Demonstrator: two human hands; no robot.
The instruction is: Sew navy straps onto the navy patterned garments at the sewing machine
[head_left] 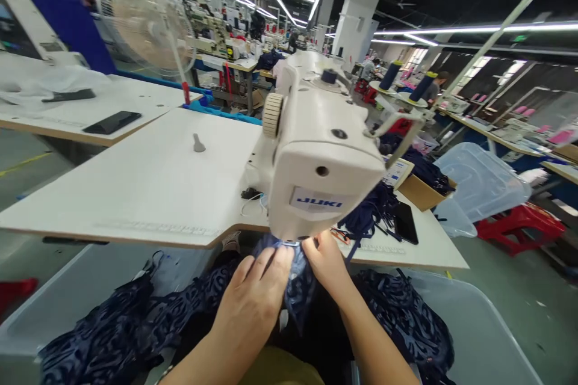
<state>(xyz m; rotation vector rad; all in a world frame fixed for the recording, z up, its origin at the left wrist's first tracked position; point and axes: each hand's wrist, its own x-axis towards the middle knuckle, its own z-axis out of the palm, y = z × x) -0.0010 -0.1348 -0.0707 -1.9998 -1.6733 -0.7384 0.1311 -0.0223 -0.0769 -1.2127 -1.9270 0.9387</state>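
A white Juki sewing machine stands on the white table right in front of me. Dark blue patterned fabric runs under its head and spills down over my lap. My left hand lies flat on the fabric just left of the needle area, fingers stretched forward and together. My right hand is closed, pinching the fabric edge directly under the machine head. The needle itself is hidden by the machine.
Grey bins with more dark blue fabric flank my lap. Navy straps, a black phone and a cardboard box lie right of the machine. A fan, other tables and distant workers fill the hall.
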